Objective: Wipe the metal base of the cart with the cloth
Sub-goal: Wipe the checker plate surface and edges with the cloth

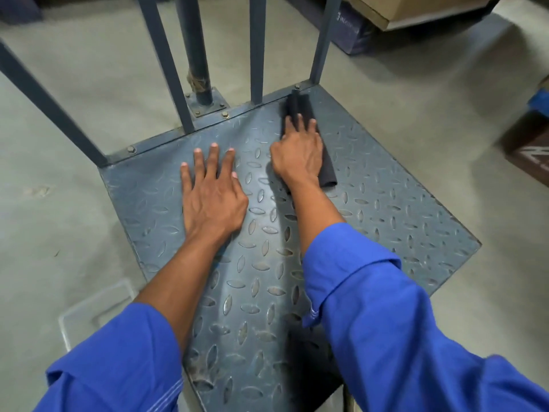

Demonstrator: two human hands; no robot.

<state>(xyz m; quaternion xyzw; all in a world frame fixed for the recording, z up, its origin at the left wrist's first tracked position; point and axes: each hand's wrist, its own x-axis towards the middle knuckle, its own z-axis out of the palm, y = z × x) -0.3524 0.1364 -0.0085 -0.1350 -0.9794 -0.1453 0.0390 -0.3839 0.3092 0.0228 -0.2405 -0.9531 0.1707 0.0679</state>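
Note:
The cart's metal base [386,209] is a blue-grey checker plate that fills the middle of the view. My right hand [298,151] presses flat on a dark folded cloth [297,107] near the base's far edge, close to the right upright. The cloth sticks out beyond my fingertips and behind my wrist. My left hand [211,188] lies flat on the bare plate to the left, fingers spread, holding nothing. Both arms wear blue sleeves.
Blue-grey frame bars [257,49] rise from the base's far edge, bolted along a strip. Grey concrete floor surrounds the cart. A clear plastic lid [95,310] lies on the floor at left. Cardboard boxes [416,10] and a dark box [531,144] sit at the right.

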